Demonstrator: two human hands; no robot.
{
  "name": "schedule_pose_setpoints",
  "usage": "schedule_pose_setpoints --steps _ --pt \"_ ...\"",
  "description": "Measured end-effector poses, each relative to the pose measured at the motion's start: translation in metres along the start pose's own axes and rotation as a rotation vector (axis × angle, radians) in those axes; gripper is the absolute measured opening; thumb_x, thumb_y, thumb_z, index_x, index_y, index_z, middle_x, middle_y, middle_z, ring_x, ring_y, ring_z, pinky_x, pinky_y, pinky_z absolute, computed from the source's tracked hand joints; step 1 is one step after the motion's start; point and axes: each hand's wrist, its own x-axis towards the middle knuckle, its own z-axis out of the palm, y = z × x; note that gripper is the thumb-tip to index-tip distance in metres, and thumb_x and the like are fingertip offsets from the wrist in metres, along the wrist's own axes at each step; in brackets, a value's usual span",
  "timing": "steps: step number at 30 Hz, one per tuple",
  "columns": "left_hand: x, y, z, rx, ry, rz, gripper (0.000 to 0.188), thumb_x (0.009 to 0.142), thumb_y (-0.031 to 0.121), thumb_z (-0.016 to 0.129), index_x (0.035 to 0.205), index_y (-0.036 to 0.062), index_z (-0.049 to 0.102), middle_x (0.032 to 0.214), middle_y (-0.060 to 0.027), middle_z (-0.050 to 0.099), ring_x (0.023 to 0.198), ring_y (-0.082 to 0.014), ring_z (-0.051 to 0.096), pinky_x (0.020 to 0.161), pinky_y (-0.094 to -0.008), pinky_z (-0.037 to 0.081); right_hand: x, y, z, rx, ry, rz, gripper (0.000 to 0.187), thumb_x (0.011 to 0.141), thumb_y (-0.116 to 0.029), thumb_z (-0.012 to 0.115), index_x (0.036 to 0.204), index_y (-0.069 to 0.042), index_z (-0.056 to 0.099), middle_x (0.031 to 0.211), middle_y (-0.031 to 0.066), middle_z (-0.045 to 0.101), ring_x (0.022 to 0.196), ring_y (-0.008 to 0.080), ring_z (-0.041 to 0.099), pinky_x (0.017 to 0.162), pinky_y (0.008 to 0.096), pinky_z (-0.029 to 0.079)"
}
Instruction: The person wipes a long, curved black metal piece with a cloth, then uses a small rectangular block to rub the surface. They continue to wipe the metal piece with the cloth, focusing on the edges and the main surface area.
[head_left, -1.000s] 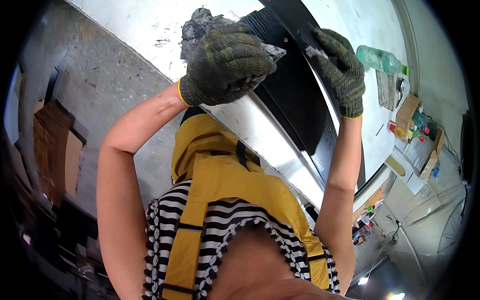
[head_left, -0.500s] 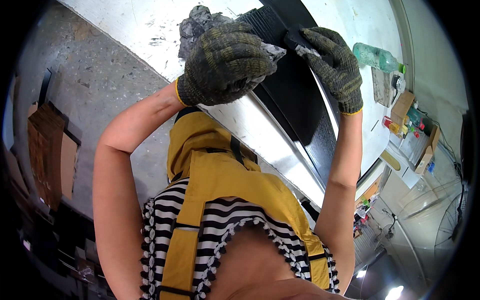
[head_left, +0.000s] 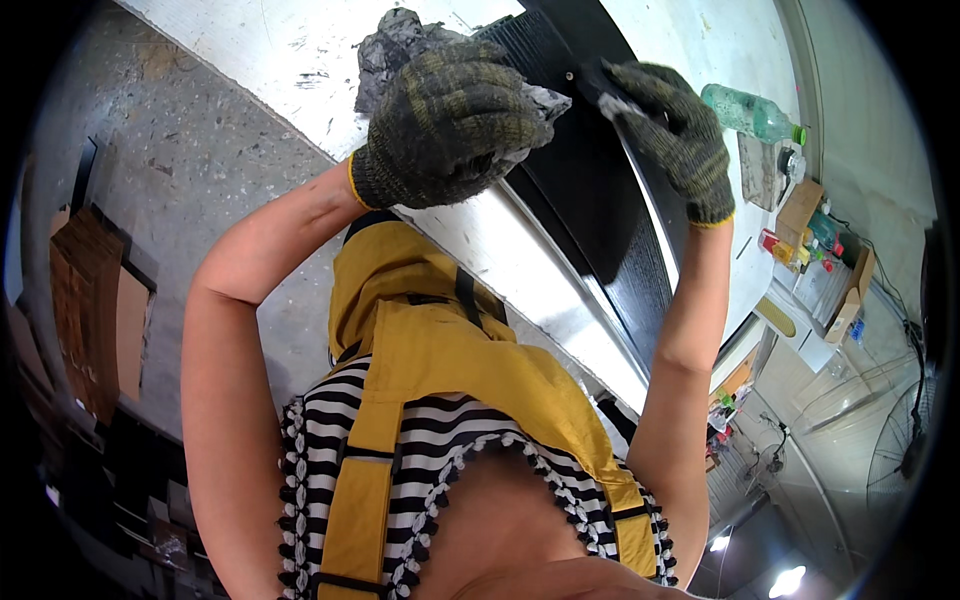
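My left hand (head_left: 455,125), in a dark knitted work glove, is closed on a crumpled grey rag (head_left: 400,55) stained with black; its folds stick out on both sides of the fist. Beneath the hands a long black ridged panel (head_left: 575,170) runs from the top edge toward the lower right. Over the panel's right side my right hand (head_left: 675,125), gloved alike, pinches a dark pad (head_left: 603,95) with a whitish edge, slightly blurred. A small round spot (head_left: 570,76), perhaps a screw head, shows on the panel beside the pad.
The panel lies on a white, scuffed worktable (head_left: 290,70). Right of my right hand lies a green plastic bottle (head_left: 755,115). Farther right are an open cardboard box (head_left: 850,295) and a fan (head_left: 905,440). Brown boards (head_left: 85,310) stand on the grey floor at left.
My right hand has shifted a little to the right with the pad, uncovering the small round spot on the panel. My left hand stays nearly in place with the rag.
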Motion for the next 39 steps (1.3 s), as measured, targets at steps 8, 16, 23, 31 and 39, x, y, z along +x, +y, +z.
schedule_pose_setpoints --steps 8,16,23,31,39 --pt "0.006 0.006 -0.006 0.071 0.020 0.026 0.037 0.080 0.016 0.075 0.117 0.0214 0.074 0.118 -0.0022 0.068 0.116 -0.0259 0.062 0.106 -0.0469 0.046 -0.027 0.012 0.004 0.140 0.056 0.072 0.046 0.083 -0.020 0.080 0.128 -0.012 0.070 0.129 0.0091 0.064 0.116 0.0219 0.063 0.100 0.0333 0.052" --pt "0.010 0.008 -0.015 0.079 -0.059 0.019 0.043 0.086 0.017 0.072 0.129 0.0188 0.067 0.132 -0.0056 0.062 0.126 -0.0262 0.056 0.111 -0.0460 0.042 0.052 0.015 0.033 -0.220 0.146 -0.192 0.044 0.090 -0.033 0.074 0.130 -0.017 0.068 0.125 0.0105 0.065 0.117 0.0244 0.063 0.097 0.0361 0.054" --pt "0.018 0.012 -0.023 0.131 -0.171 0.005 0.044 0.086 0.015 0.072 0.129 0.0164 0.066 0.135 -0.0048 0.061 0.129 -0.0222 0.054 0.111 -0.0459 0.042 0.008 0.009 0.016 -0.280 0.140 -0.205 0.044 0.087 -0.032 0.076 0.129 -0.019 0.069 0.127 0.0111 0.064 0.108 0.0254 0.067 0.095 0.0366 0.055" --pt "0.041 0.032 -0.028 0.293 -0.084 0.040 0.028 0.081 0.024 0.074 0.108 0.0180 0.076 0.108 -0.0047 0.073 0.106 -0.0280 0.067 0.103 -0.0456 0.048 -0.225 0.032 -0.043 -0.109 0.172 0.359 0.044 0.079 -0.014 0.077 0.122 -0.006 0.071 0.122 0.0145 0.066 0.110 0.0254 0.065 0.093 0.0370 0.053" --pt "0.033 0.078 -0.007 -0.651 0.082 -0.578 0.047 0.087 0.017 0.078 0.129 0.0036 0.061 0.116 -0.0083 0.069 0.112 -0.0230 0.065 0.106 -0.0379 0.049 -0.393 0.108 0.060 0.112 1.081 0.477 0.044 0.091 -0.015 0.065 0.131 0.004 0.061 0.133 0.0198 0.062 0.122 0.0316 0.059 0.108 0.0433 0.045"
